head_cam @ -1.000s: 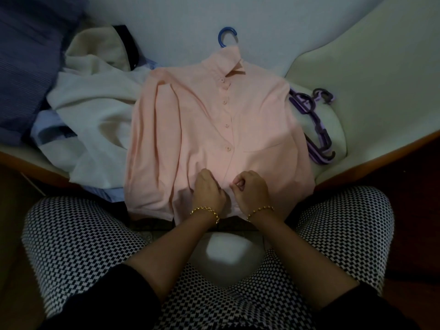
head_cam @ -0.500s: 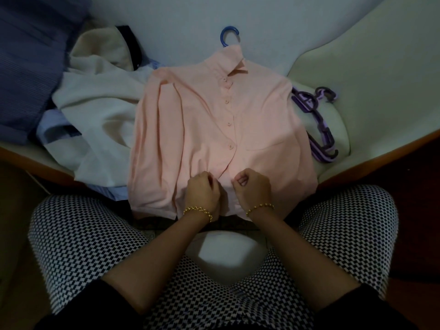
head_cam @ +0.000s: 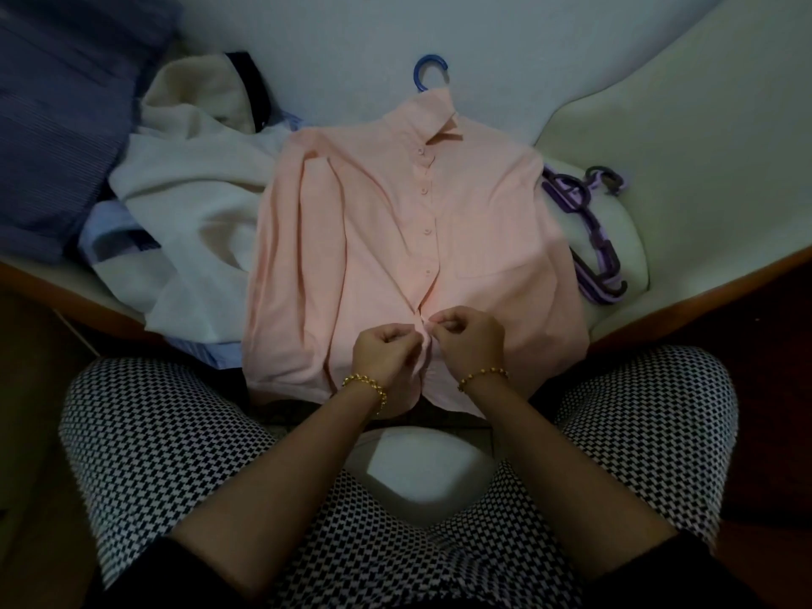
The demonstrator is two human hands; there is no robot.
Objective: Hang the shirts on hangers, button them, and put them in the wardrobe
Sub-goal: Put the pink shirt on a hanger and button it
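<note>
A pink shirt (head_cam: pixel 378 239) lies flat on the bed, front up, on a blue hanger whose hook (head_cam: pixel 428 70) sticks out above the collar. Several buttons down its placket look fastened. Near the hem, my left hand (head_cam: pixel 386 349) pinches the left edge of the placket and my right hand (head_cam: pixel 468 340) pinches the right edge. The fingertips of both hands meet at the fabric fold between them. Whatever button lies there is hidden by my fingers.
A heap of cream, white and pale blue shirts (head_cam: pixel 193 204) lies left of the pink one. A dark striped pillow (head_cam: pixel 57 116) fills the far left. Purple hangers (head_cam: pixel 589 230) lie stacked on the right. The bed's wooden edge (head_cam: pixel 703 292) runs in front of my knees.
Both hands have shifted slightly up the placket and drawn closer together, fingertips now meeting on the fabric. The shirt has stayed in place.
</note>
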